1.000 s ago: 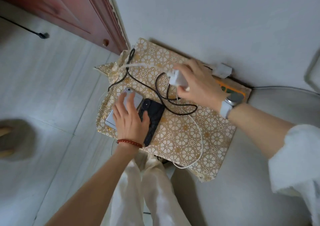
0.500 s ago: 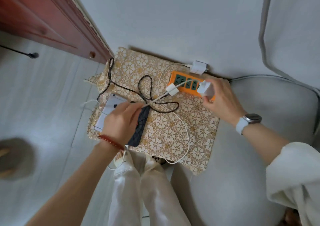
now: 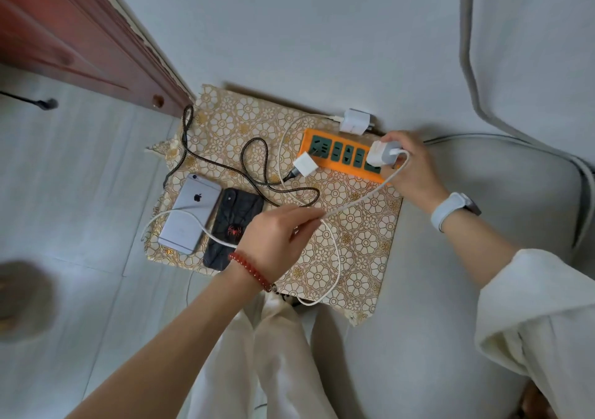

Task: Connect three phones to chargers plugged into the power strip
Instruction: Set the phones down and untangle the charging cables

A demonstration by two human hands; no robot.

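An orange power strip (image 3: 325, 161) with green sockets lies at the back of a floral-patterned mat (image 3: 360, 245). My right hand (image 3: 409, 164) grips a white charger (image 3: 381, 154) at the strip's right end socket. My left hand (image 3: 277, 238) pinches that charger's white cable (image 3: 357, 200) above the mat. A silver phone (image 3: 191, 212) and a black-cased phone (image 3: 230, 225) lie face down side by side on the mat's left part. A second white charger (image 3: 305, 165) with a black braided cable (image 3: 248, 174) rests by the strip's left end. A third white charger (image 3: 355, 121) lies behind the strip.
A red-brown wooden door (image 3: 80, 42) stands at the upper left. The wall is just behind the mat. A grey cushioned seat (image 3: 450, 338) fills the right side, and pale floor tiles the left. My legs in white trousers (image 3: 257, 354) are below the mat.
My right hand has carried the white charger to the strip's right end socket. My left hand has left the phones and taken up the white cable, drawing it rightward.
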